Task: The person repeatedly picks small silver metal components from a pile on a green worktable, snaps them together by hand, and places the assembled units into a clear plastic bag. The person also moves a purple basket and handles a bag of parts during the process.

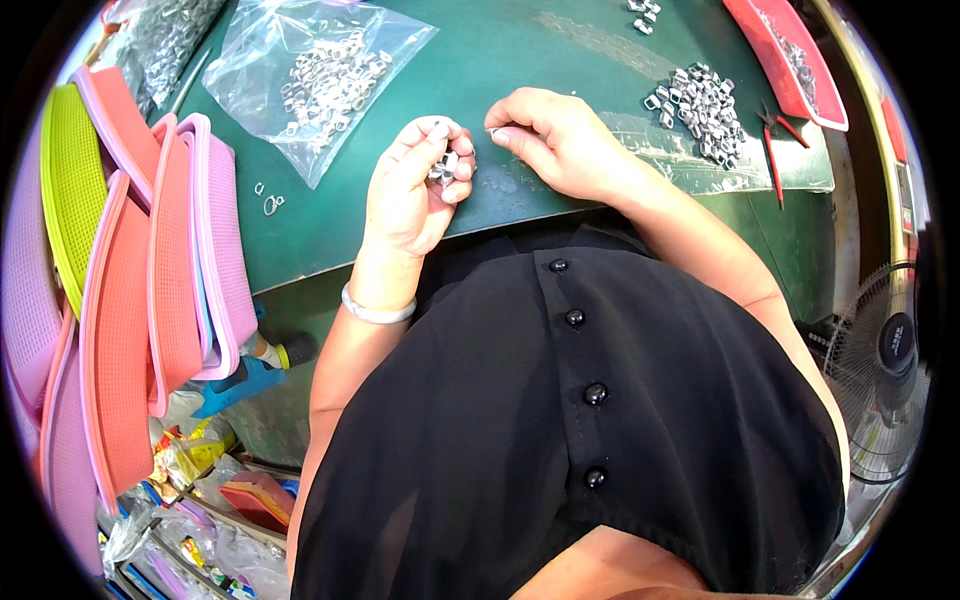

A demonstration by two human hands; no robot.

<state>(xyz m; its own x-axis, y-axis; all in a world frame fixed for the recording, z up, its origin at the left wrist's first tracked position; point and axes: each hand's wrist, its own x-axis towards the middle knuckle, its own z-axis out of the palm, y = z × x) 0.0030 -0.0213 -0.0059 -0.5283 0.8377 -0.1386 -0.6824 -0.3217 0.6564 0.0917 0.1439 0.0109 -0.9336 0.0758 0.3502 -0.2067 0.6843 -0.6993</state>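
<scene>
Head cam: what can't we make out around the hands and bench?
All head view:
- Left hand: how many silvery pieces it holds; its grip covers some.
- Right hand: whether it holds anything; too small to tell.
- Clear bag: upper end, cut by top edge.
- Red tray: far end, cut likewise.

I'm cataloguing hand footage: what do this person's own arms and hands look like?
The left hand and right hand are ungloved, and no sleeves cover the forearms. A pale, rounded bangle circles the left wrist.
</scene>
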